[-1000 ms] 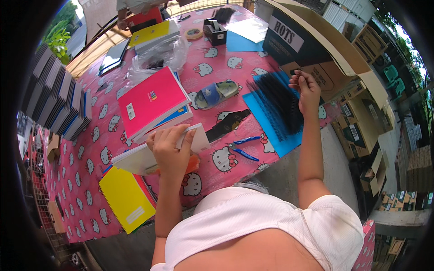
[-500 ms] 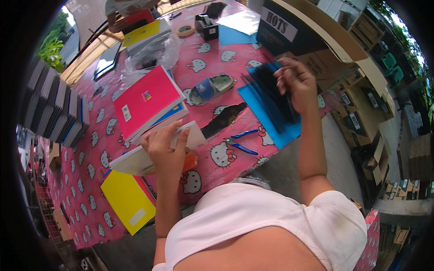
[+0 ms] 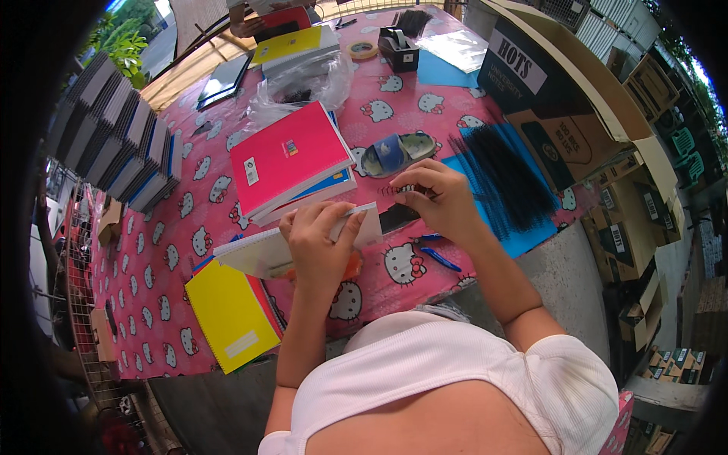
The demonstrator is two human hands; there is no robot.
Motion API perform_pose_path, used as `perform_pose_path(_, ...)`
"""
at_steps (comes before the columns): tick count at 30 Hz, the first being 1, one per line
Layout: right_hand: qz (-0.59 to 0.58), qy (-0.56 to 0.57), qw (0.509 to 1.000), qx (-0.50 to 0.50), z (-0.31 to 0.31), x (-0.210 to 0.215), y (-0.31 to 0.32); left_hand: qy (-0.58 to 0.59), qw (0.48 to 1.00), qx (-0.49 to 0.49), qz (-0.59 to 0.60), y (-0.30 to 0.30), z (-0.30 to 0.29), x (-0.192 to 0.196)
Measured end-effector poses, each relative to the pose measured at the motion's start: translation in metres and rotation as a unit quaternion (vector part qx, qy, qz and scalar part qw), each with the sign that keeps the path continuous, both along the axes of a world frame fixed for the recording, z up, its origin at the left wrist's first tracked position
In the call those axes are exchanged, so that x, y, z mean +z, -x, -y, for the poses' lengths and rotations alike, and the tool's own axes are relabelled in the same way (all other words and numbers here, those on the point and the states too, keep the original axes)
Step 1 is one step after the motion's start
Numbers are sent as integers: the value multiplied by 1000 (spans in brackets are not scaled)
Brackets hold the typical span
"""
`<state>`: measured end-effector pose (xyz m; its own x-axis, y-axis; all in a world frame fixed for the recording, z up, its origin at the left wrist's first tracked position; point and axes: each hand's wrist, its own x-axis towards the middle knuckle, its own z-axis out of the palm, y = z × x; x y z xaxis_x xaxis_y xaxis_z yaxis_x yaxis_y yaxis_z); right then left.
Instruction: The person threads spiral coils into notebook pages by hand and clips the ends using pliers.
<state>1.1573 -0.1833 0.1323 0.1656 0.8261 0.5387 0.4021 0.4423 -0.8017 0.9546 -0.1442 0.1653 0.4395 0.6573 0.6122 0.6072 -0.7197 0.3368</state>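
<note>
My left hand (image 3: 317,239) grips an unbound white notebook (image 3: 254,256), tilted on its edge above the table, fingers over the top and thumb near the right end. Close to that end, my right hand (image 3: 444,199) pinches a black spiral binding coil (image 3: 388,191) between thumb and fingers. The coil's tip points left toward the notebook; whether it touches the holes I cannot tell. A pile of black coils (image 3: 509,178) lies on a blue sheet (image 3: 531,244) to the right. Blue-handled pliers (image 3: 441,259) rest below my right hand, partly covered by it.
Pink notebooks (image 3: 292,152) are stacked beyond my left hand, beside a blue slipper (image 3: 398,154). Nearer lies a yellow spiral notebook (image 3: 227,307). Dark-edged stacks (image 3: 114,144) stand far left. A large carton (image 3: 523,64), tape dispenser (image 3: 398,51) and plastic bag (image 3: 299,83) are farther back. Another person's hand (image 3: 246,28) shows at the far edge.
My right hand has come from the coil pile leftward to the notebook's right end, now with a coil in its fingers. My left hand still holds the notebook. The view has shifted.
</note>
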Motion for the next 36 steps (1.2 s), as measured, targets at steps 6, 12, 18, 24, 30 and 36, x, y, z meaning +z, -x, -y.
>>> perform_pose_path(6, 66, 79, 991, 86, -57, 53, 68, 80, 994, -15, 74, 73, -58, 11)
perform_pose_path(12, -51, 375, 915, 140, -105, 99, 130, 100, 989, -9, 110, 124, -99, 26)
perform_pose_path(18, 275, 92, 956, 39, -87, 84, 129, 94, 992, 27, 75, 115, -83, 25)
perform_pose_path(24, 275, 34, 960, 42, -80, 67, 128, 65, 994, 31, 80, 110, -74, 16)
perform_pose_path(30, 245, 114, 954, 130, -72, 13, 84, 77, 995, 7, 68, 110, -26, -17)
perform_pose_path(36, 446, 200, 868, -83, -161, -120, -24, 27, 995, 36, 88, 105, -12, -23)
